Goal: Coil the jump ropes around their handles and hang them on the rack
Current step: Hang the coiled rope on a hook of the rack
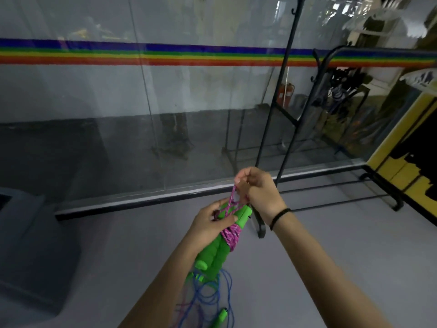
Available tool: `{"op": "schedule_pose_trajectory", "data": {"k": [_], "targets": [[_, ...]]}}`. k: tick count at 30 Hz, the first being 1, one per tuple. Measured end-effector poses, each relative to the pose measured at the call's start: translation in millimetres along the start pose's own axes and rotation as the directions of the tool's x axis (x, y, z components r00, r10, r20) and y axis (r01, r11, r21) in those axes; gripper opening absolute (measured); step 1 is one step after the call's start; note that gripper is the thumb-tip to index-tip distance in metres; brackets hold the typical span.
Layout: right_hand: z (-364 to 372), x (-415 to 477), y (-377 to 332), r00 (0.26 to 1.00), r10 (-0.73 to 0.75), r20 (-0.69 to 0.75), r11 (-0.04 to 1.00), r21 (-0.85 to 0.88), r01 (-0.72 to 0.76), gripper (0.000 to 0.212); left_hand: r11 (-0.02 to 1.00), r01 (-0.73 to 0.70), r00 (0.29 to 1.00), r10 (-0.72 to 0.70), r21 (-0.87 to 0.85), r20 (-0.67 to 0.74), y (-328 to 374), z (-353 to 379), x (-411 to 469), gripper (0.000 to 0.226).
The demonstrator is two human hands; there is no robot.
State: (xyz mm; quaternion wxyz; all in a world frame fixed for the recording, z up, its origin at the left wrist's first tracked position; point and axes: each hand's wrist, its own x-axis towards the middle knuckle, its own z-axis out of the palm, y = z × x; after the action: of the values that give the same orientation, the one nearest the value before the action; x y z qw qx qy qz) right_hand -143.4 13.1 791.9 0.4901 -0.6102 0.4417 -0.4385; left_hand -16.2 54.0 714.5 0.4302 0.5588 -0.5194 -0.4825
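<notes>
My left hand [211,221] grips a pair of green jump-rope handles [218,253] held together, with pink-and-white rope [231,234] coiled around their upper part. My right hand [256,191] pinches a loop of that pink rope just above the handles and holds it taut. On the grey floor below lie loose blue jump ropes [203,294] with green handles [221,314]. The black metal rack [287,91] stands to the right, its foot close to my right wrist.
A glass wall with a rainbow stripe [142,54] runs across in front, above a black floor rail [165,200]. A dark grey bin or box [28,245] sits at the left. A yellow-and-black panel [406,147] stands at the far right.
</notes>
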Motion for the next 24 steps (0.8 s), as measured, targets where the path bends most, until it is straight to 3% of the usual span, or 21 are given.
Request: {"op": "schedule_pose_trajectory", "data": {"k": [4, 7, 11, 17, 24], "targets": [[-10, 24, 6, 1.0, 0.022, 0.007, 0.999, 0.039, -0.023, 0.021, 0.994, 0.009, 1.0, -0.008, 0.109, -0.007, 6, 3, 32, 0.054], [-23, 56, 7, 1.0, 0.002, 0.015, 1.0, 0.031, -0.003, 0.02, 0.967, -0.085, 0.994, 0.098, 0.24, -0.044, 21, 7, 70, 0.056], [-59, 113, 14, 0.996, -0.059, -0.061, 0.998, -0.028, 0.057, 0.017, 0.979, -0.172, 0.982, 0.179, 0.106, -0.063, 53, 18, 137, 0.016], [-150, 225, 9, 0.983, -0.174, -0.054, 0.984, -0.041, 0.172, 0.016, 0.94, -0.321, 0.943, 0.306, -0.118, -0.128, 101, 67, 276, 0.024], [-251, 346, 3, 0.986, -0.155, -0.057, 0.977, -0.155, 0.145, 0.022, 0.881, -0.462, 0.885, 0.45, -0.099, -0.118, 167, 111, 419, 0.018]]}}
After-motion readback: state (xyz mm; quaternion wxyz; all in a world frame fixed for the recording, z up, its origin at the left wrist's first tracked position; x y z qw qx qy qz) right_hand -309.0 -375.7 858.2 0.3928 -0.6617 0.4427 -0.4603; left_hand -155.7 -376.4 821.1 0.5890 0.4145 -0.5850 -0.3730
